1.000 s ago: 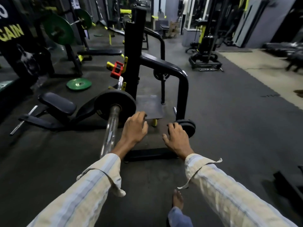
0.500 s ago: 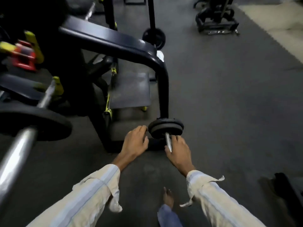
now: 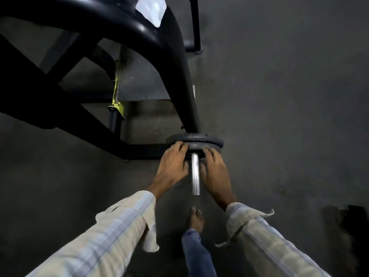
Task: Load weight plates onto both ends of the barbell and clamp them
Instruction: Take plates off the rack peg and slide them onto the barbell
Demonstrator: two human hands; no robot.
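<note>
Small black weight plates (image 3: pixel 194 139) sit stacked on a short chrome storage peg (image 3: pixel 195 174) low on the black rack frame (image 3: pixel 180 76). My left hand (image 3: pixel 172 162) grips the left edge of the nearest plate (image 3: pixel 196 146), fingers curled over its rim. My right hand (image 3: pixel 214 170) grips its right edge the same way. The peg's free end points toward me between my two hands. The barbell is out of view.
The curved black tube of the rack arches overhead at upper left, with a white sticker (image 3: pixel 152 9) on it. A yellow bracket (image 3: pixel 117 105) sits on the frame base. Dark rubber floor stretches to the right. My bare foot (image 3: pixel 196 218) stands just below the peg.
I have bent closer to the low peg; the loaded barbell left the view. Both hands moved forward from beside the peg onto the nearest plate's edges and closed on it.
</note>
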